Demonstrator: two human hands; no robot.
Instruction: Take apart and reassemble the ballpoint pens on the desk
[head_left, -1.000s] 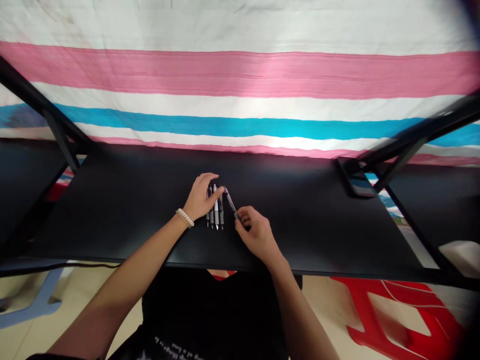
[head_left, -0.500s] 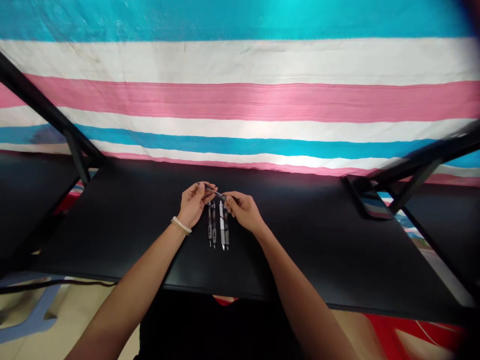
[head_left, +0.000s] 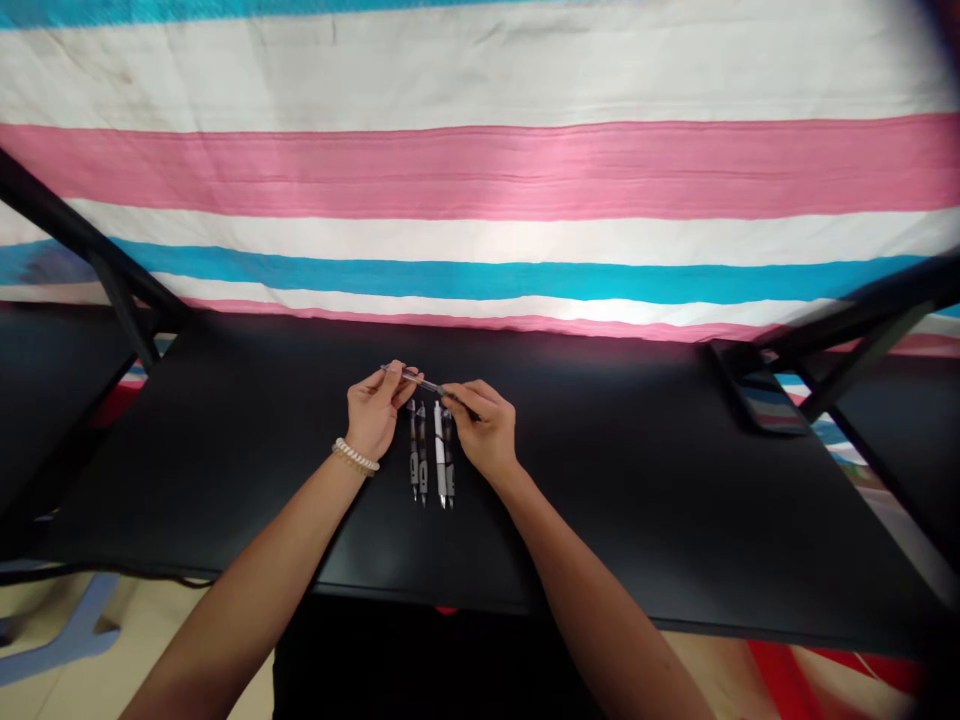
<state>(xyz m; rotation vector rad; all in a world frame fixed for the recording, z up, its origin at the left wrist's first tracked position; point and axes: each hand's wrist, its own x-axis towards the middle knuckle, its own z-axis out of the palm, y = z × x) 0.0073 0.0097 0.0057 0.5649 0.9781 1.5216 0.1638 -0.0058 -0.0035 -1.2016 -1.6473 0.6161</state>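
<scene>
1. Left hand [head_left: 373,410] and right hand [head_left: 484,428] pinch a slim pen [head_left: 424,384] between their fingertips, just above the row.
2. Four pens [head_left: 430,452] lie side by side, nearly touching.
3. Black desk [head_left: 225,480] extends well beyond both sides; its near edge sits below the pens.

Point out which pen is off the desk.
The slim dark pen pinched between the left hand and right hand; the other four pens lie side by side on the black desk.
</scene>
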